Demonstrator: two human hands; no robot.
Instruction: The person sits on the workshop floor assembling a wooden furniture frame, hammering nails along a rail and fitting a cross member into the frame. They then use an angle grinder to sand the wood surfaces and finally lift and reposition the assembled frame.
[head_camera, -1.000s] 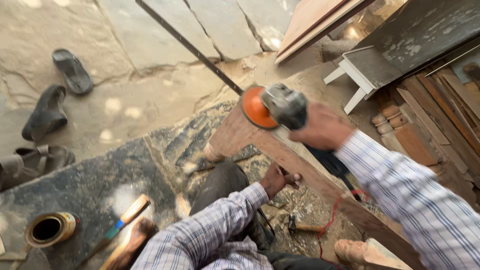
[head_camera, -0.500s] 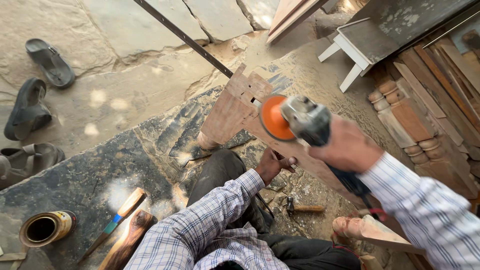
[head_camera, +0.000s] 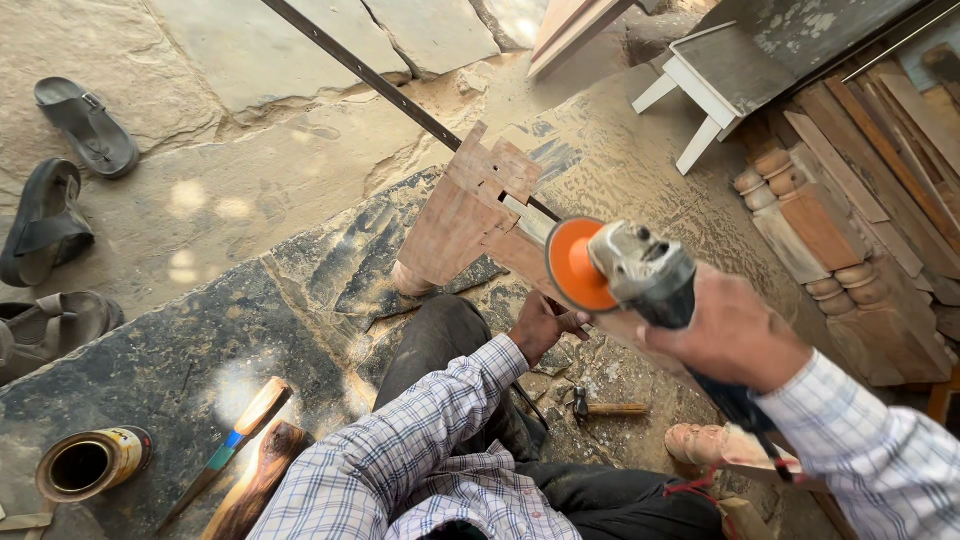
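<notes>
Two hands: both are kept busy.
Right hand (head_camera: 735, 335): closed tight round the angle grinder (head_camera: 625, 268).
Left hand (head_camera: 540, 325): wrapped on the carved wooden leg (head_camera: 465, 225), which is propped on the stone floor (head_camera: 250, 210).
Doing it well: the orange disc (head_camera: 572, 265) is best laid flat, gently.

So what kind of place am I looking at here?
Likely an open-air woodworking yard: stone floor, turned legs stacked at right, and a notched wooden piece steadied by the left hand while the right hand holds a grinder.

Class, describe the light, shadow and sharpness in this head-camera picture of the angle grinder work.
Head view: dappled sun patches on the stone floor; the angle grinder and right hand sit close and slightly soft; the wooden piece looks sharp; the upper right corner lies in shade.
</notes>
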